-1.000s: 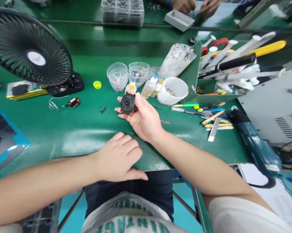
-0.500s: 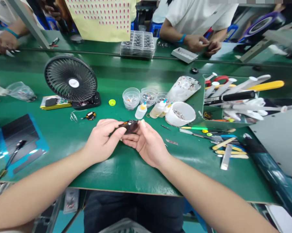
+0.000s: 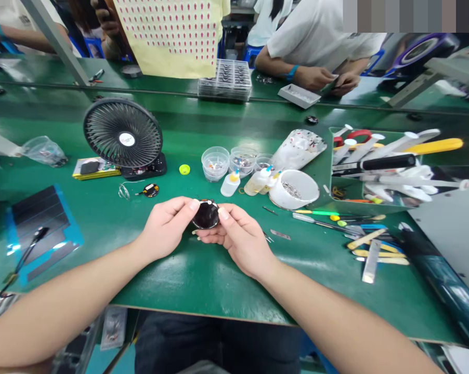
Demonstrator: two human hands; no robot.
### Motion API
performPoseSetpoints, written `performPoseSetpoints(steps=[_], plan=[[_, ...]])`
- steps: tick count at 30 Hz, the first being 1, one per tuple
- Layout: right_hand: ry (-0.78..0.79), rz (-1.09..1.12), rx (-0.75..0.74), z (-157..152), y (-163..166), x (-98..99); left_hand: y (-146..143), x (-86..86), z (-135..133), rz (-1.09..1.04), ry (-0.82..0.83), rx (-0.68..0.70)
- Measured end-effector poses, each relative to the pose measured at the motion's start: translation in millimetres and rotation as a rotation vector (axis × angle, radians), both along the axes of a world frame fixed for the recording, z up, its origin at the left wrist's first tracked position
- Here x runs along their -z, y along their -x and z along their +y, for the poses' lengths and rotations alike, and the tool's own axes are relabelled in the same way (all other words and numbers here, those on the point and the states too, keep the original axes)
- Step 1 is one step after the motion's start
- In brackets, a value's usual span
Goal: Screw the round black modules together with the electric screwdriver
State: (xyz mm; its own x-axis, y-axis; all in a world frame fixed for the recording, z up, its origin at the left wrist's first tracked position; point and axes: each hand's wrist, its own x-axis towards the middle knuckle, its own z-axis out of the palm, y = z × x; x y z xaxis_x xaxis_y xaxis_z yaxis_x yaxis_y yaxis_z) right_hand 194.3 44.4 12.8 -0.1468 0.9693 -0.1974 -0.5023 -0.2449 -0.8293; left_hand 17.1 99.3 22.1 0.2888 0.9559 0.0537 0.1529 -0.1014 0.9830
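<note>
Between my two hands is a small round black part with a glossy, glass-like face [image 3: 206, 215], held above the green bench. My left hand [image 3: 166, 226] pinches its left edge, thumb on top. On the right edge, my right hand [image 3: 244, 236] grips it with the thumb, its other fingers curled underneath. The glossy face is turned up toward me; the underside is hidden. A round part with a black and orange back [image 3: 151, 190] lies just beyond my left hand, beside a thin coiled wire [image 3: 124, 191].
A black fan [image 3: 123, 137] stands at the back left. Behind my hands are clear cups [image 3: 215, 163], dropper bottles [image 3: 230, 183] and a white bowl [image 3: 312, 195]. Tweezers and tools lie at right by a tool box [image 3: 346, 192]. A co-worker's hands [image 3: 316, 78] are across the bench.
The round part has tilted so its glossy face now shows as a full disc, where it was seen nearly edge-on before. Both hands still hold it. The view has shifted slightly.
</note>
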Motion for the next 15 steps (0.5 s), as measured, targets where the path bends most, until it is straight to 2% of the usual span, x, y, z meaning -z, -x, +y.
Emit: performPoseSetpoints(steps=[6, 15], plan=[[-0.005, -0.014, -0.004, -1.0, -0.4, 1.8, -0.4, -0.8, -2.5, -0.007, -0.026, 0.009], [0.059, -0.067, 0.023, 3.2, -3.7, -2.1, -8.7, 6.2, 0.9, -0.007, 0.043, 0.055]])
